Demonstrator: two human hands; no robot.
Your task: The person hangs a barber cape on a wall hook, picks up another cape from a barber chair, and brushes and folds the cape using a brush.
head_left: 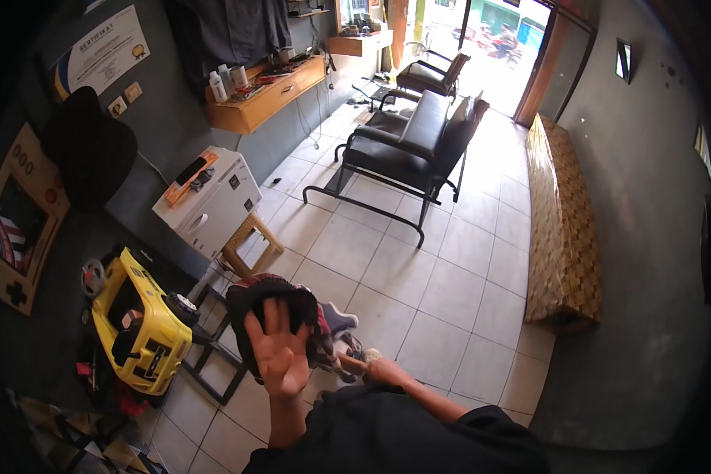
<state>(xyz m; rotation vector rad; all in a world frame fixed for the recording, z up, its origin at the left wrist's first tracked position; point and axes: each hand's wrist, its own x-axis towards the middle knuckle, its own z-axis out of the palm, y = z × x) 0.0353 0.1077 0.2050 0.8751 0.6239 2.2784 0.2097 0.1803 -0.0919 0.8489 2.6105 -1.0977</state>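
Note:
My left hand (280, 355) is raised, palm up with its fingers spread. Its fingertips lie over the dark opening of a black cloth item (245, 316) that has a red plaid edge; I cannot tell whether it is a cap or a bag. To the right, my right hand (387, 373) is closed at the end of a brown wooden-looking handle (352, 364). Beside that hand is a small cream tuft, and a bundle of patterned cloth (324, 340) with a grey part lies between the two hands. What the handle belongs to is hidden.
A yellow toy car (146, 328) and a black metal frame (213, 367) stand at the left. Behind them are a white cabinet (217, 209) and a wooden stool (253, 241). Black barber chairs (395, 150) stand ahead, and a woven-patterned bench (561, 229) lines the right wall.

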